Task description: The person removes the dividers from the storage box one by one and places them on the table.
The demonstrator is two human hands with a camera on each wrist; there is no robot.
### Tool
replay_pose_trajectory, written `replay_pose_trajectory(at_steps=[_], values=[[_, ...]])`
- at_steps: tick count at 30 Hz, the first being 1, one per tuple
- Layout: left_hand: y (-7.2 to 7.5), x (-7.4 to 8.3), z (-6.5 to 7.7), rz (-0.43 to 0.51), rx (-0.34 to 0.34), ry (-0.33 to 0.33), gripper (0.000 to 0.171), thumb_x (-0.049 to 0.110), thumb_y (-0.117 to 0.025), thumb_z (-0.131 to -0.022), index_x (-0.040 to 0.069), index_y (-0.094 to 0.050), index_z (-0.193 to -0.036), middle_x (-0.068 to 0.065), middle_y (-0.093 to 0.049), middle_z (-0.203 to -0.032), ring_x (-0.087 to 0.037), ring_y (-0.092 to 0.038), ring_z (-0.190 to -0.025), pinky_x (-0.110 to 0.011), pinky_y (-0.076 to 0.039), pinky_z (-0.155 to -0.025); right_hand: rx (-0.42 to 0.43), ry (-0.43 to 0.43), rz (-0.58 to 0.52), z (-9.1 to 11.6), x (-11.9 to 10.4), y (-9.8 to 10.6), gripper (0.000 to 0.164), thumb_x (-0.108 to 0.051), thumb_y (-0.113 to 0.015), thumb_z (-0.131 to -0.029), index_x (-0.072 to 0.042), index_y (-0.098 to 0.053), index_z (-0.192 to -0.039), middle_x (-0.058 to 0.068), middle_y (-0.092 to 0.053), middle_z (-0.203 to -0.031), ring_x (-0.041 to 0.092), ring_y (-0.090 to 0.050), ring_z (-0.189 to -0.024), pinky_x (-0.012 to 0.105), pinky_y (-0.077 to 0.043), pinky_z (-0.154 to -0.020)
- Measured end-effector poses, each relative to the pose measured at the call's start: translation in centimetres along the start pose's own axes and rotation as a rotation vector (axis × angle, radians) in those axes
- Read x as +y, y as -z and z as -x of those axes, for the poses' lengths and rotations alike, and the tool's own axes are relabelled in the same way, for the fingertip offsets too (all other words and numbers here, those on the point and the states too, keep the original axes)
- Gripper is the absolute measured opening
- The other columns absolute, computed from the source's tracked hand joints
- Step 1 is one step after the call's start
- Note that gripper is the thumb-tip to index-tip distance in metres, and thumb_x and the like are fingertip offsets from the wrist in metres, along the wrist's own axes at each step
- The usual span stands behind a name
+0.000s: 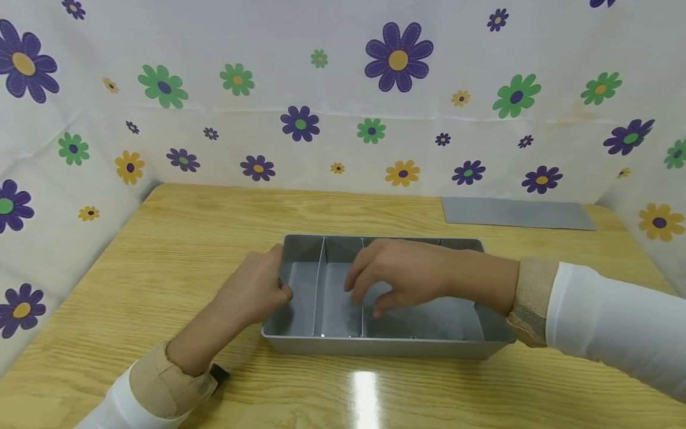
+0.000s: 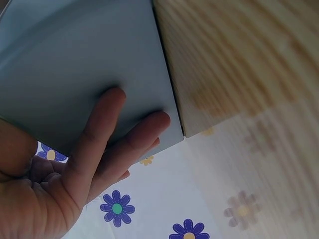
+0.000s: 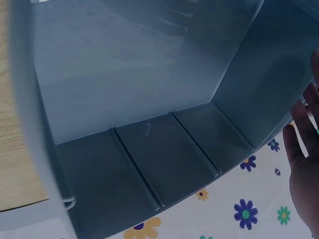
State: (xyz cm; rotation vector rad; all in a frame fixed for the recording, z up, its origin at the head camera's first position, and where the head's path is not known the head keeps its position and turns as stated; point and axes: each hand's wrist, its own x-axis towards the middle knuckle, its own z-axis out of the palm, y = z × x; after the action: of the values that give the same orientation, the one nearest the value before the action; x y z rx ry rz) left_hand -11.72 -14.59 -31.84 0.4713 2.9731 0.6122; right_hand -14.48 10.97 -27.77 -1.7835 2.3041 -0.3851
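A grey plastic drawer tray lies lengthwise on the table. Two thin upright dividers, a left one and a right one, cross it and leave a wide compartment on the right. My left hand grips the tray's left wall, thumb over the rim; the left wrist view shows fingers against the outer face. Above the right divider hovers my right hand, its fingers loosely bent with nothing seen between them. At the right wrist view's edge, its relaxed fingers appear beside a grey wall.
A flat grey strip lies at the back right of the wooden table. Ribbed slots line the tray's inner long wall. Flowered white cloth hangs behind the table and along both sides.
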Motion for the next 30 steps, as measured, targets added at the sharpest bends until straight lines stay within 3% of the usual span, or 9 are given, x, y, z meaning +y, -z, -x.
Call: replay_pose_trajectory(at_steps=[7,16,23,30], values=[[0.1,0.2,0.0,-0.004,-0.001,-0.001,0.041,0.001,-0.056,-0.069,-0.010,-0.048,-0.107,-0.008,-0.052,-0.065,-0.014,-0.047,-0.050,-0.026,-0.040,-0.041,-0.051,0.071,0.118,-0.7,-0.1,-0.5,0.017,-0.023,-0.072,-0.076,-0.022,-0.071,-0.093,-0.012,-0.062,-0.093,0.002,-0.052,-0.093,0.021,-0.041,-0.087],[0.1,0.3,0.1,0.017,0.005,-0.009,0.041,0.001,-0.057,-0.069,-0.008,-0.049,-0.107,-0.011,-0.056,-0.072,-0.015,-0.049,-0.055,-0.027,-0.043,-0.044,0.040,0.150,0.128,-0.7,-0.2,-0.4,0.009,-0.017,-0.070,-0.077,-0.022,-0.072,-0.085,-0.014,-0.062,-0.085,-0.001,-0.053,-0.085,0.021,-0.042,-0.086],[0.0,0.1,0.1,0.018,0.017,-0.008,0.040,0.000,-0.057,-0.068,-0.007,-0.049,-0.106,-0.012,-0.057,-0.073,-0.015,-0.050,-0.055,-0.027,-0.043,-0.044,0.186,0.237,0.125,-0.3,-0.7,1.6,0.009,-0.017,-0.071,-0.077,-0.022,-0.071,-0.084,-0.012,-0.062,-0.083,0.001,-0.053,-0.082,0.020,-0.044,-0.079],[-0.3,-0.2,0.1,0.019,0.023,-0.008,0.043,0.001,-0.058,-0.068,-0.007,-0.049,-0.109,-0.013,-0.058,-0.075,-0.016,-0.051,-0.056,-0.027,-0.044,-0.045,0.410,0.310,0.097,1.2,-1.4,4.6,0.015,-0.011,-0.072,-0.075,-0.019,-0.070,-0.087,-0.009,-0.062,-0.088,0.006,-0.054,-0.088,0.024,-0.047,-0.078]])
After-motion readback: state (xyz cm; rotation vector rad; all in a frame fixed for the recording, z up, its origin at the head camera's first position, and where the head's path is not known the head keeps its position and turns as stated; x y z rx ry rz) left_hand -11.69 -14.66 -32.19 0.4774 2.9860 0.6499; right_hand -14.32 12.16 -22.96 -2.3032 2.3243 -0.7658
